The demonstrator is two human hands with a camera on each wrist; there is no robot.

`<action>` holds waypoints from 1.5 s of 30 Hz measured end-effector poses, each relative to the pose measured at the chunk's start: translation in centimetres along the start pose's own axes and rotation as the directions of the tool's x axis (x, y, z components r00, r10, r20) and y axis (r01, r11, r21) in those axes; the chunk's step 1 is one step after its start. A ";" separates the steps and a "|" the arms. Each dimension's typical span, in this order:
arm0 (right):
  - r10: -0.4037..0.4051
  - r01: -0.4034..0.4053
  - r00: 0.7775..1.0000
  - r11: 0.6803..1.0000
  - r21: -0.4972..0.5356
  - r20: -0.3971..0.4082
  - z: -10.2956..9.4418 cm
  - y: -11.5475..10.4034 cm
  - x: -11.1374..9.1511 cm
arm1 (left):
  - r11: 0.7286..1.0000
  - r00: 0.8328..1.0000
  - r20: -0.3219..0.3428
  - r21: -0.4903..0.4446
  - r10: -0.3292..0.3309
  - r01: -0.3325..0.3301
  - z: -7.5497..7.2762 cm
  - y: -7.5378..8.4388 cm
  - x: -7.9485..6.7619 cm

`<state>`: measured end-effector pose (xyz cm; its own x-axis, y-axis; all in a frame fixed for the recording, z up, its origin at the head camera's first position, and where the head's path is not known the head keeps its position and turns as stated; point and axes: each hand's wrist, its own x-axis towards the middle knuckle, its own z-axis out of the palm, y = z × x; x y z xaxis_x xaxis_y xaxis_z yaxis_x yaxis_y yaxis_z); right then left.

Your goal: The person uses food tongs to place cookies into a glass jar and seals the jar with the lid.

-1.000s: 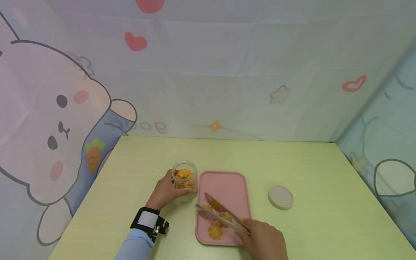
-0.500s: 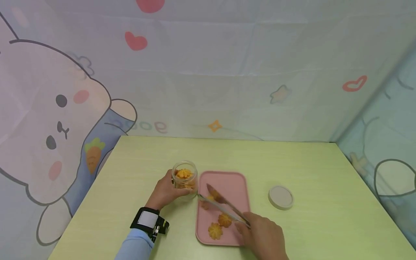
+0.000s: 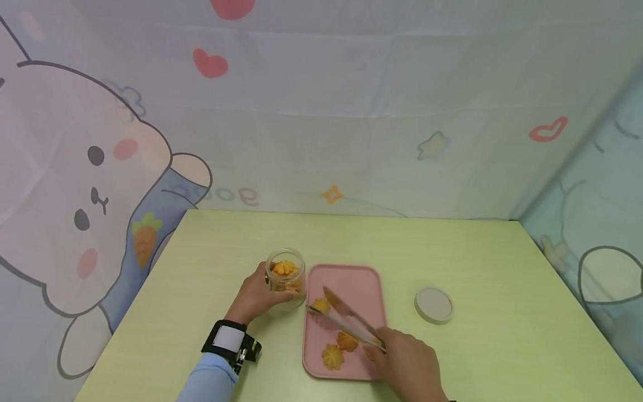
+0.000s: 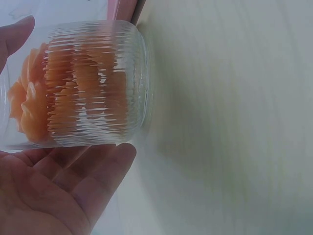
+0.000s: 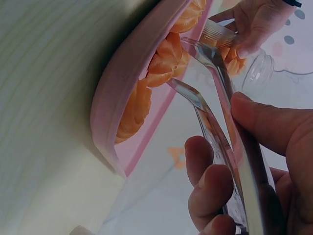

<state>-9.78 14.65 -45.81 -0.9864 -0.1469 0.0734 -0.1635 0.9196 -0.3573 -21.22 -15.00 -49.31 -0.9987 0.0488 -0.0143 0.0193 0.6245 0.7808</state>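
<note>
My left hand (image 3: 258, 296) grips a clear ribbed glass jar (image 4: 134, 83) at the left of the pink tray, fingers on one side and thumb on the other. Orange-yellow flower-shaped cookies (image 4: 34, 103) show inside it, up near its open mouth. My right hand (image 3: 406, 360) holds metal tongs (image 5: 239, 156) over the tray (image 3: 351, 276). Their tips are spread, one each side of a cookie (image 3: 321, 305) by the tray's left edge. Two more cookies, one brownish (image 3: 347, 340) and one yellow (image 3: 332, 357), lie nearer the front. Another is mostly hidden behind the tongs.
A round, pale lid (image 3: 434, 305) lies on the light yellow-green table (image 3: 482, 262), right of the tray. Behind the table hangs a printed cloth (image 3: 321, 111) with a cartoon animal and hearts. A black wrist strap (image 3: 231, 343) sits on the left forearm.
The tongs have moved forward over the tray, away from the front cookies to the one at the left edge. My left hand and the jar have stayed in place.
</note>
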 end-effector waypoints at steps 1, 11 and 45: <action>-0.001 0.001 1.000 1.000 0.000 0.003 0.0 -0.1 0.0 | 1.000 1.000 0.000 -0.001 -0.001 0.001 0.0 0.0 0.0; 0.010 -0.010 1.000 1.000 0.011 -0.014 0.2 -0.2 0.3 | 1.000 1.000 -0.003 -0.002 0.004 -0.004 0.0 0.1 -0.2; -0.094 0.091 0.939 0.996 -0.024 -0.330 -4.4 -1.2 1.6 | 1.000 1.000 -0.006 0.003 -0.016 0.016 0.1 0.1 -0.3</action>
<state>-11.05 14.89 -41.14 -0.9064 -0.1038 0.4096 -0.2519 0.9110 -0.3265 -20.94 -14.91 -49.29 -0.9992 0.0339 -0.0225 0.0037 0.6275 0.7786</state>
